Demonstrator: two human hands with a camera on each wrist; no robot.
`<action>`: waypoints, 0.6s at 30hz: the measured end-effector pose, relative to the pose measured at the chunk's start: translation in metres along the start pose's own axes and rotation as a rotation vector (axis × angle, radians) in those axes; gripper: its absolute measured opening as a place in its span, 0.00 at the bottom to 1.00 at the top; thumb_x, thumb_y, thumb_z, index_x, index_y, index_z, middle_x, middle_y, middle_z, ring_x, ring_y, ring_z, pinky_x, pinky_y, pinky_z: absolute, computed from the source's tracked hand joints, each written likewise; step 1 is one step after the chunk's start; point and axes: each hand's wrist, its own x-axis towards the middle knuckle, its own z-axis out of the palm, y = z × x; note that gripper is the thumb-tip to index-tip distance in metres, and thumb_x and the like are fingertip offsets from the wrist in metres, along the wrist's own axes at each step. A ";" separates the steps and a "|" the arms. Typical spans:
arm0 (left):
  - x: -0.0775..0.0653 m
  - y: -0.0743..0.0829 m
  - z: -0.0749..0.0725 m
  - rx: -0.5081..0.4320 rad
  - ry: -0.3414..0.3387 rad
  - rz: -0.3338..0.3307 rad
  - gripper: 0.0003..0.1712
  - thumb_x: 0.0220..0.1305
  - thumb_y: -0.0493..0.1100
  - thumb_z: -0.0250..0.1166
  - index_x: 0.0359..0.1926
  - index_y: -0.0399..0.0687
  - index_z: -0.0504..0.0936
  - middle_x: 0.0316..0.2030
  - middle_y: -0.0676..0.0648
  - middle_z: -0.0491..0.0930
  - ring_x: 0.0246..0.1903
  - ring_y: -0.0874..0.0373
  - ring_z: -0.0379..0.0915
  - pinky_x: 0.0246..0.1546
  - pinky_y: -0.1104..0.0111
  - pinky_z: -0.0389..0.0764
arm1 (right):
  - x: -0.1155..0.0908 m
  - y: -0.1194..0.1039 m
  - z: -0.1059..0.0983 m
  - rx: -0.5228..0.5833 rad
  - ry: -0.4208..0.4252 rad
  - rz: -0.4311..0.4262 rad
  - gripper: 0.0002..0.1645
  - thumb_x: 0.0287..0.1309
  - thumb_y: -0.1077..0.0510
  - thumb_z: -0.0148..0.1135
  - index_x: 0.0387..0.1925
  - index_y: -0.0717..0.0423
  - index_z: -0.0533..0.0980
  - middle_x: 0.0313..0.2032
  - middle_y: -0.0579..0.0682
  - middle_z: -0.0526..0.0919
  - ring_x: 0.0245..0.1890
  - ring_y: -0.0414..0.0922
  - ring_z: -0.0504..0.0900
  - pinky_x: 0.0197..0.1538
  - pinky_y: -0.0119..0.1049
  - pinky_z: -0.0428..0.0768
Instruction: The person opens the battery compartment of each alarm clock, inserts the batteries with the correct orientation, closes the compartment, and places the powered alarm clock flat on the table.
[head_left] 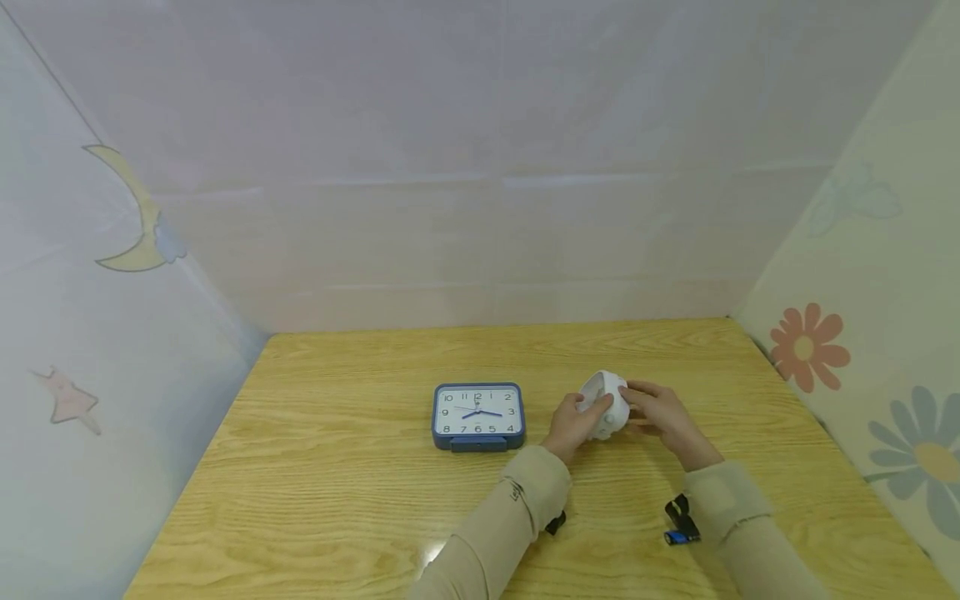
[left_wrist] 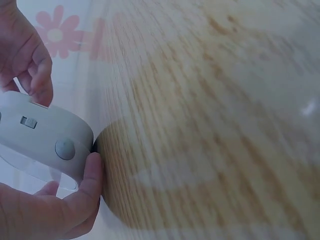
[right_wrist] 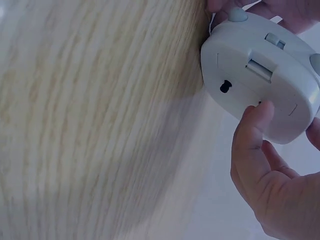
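Observation:
A small white alarm clock (head_left: 609, 410) is tilted over the right half of the table. My left hand (head_left: 572, 425) grips its near left side, thumb over the rim. At its far right side, my right hand (head_left: 663, 417) holds the back edge. The right wrist view shows the clock's back (right_wrist: 240, 75) with a slot and a dark hole; a right-hand finger (right_wrist: 257, 120) presses beside a small knob there. A slide switch (left_wrist: 29, 122) and a round grey foot (left_wrist: 65, 149) show in the left wrist view. The clock's dial is hidden.
A blue rectangular clock (head_left: 477, 415) with a white dial stands left of my hands on the wooden table (head_left: 337, 500). Black straps with a blue piece (head_left: 681, 537) hang by the right sleeve. Printed sheets (head_left: 487, 250) wall the table's back and sides.

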 end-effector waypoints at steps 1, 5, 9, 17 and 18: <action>0.000 0.000 0.000 0.004 0.003 0.003 0.42 0.51 0.64 0.63 0.58 0.40 0.66 0.52 0.41 0.70 0.45 0.50 0.69 0.40 0.58 0.75 | 0.001 0.001 0.000 0.008 -0.001 0.013 0.43 0.61 0.45 0.53 0.64 0.71 0.53 0.41 0.53 0.77 0.36 0.43 0.78 0.40 0.39 0.79; 0.000 0.001 0.000 0.030 0.027 0.012 0.41 0.52 0.63 0.63 0.57 0.39 0.68 0.50 0.41 0.71 0.45 0.50 0.70 0.39 0.59 0.75 | 0.005 0.005 0.000 0.022 -0.028 0.054 0.44 0.61 0.42 0.51 0.65 0.70 0.52 0.53 0.62 0.69 0.44 0.49 0.75 0.44 0.42 0.77; -0.001 0.002 0.000 0.049 0.040 0.009 0.41 0.52 0.64 0.62 0.56 0.38 0.69 0.49 0.41 0.72 0.45 0.50 0.70 0.39 0.59 0.75 | 0.007 0.007 0.002 0.108 -0.074 0.101 0.43 0.63 0.42 0.48 0.65 0.70 0.51 0.60 0.70 0.57 0.47 0.52 0.74 0.48 0.47 0.76; -0.002 0.004 0.001 0.037 0.049 0.003 0.39 0.53 0.64 0.61 0.55 0.39 0.70 0.50 0.41 0.72 0.46 0.49 0.70 0.40 0.58 0.75 | 0.011 0.010 0.004 0.269 -0.152 0.192 0.47 0.63 0.40 0.46 0.66 0.69 0.42 0.61 0.75 0.50 0.46 0.55 0.75 0.50 0.56 0.71; -0.002 0.004 0.001 0.044 0.051 0.003 0.39 0.53 0.64 0.61 0.55 0.39 0.70 0.49 0.41 0.72 0.46 0.49 0.70 0.40 0.58 0.75 | 0.011 0.011 0.005 0.271 -0.153 0.194 0.47 0.63 0.39 0.46 0.66 0.69 0.43 0.60 0.75 0.52 0.45 0.55 0.76 0.50 0.56 0.71</action>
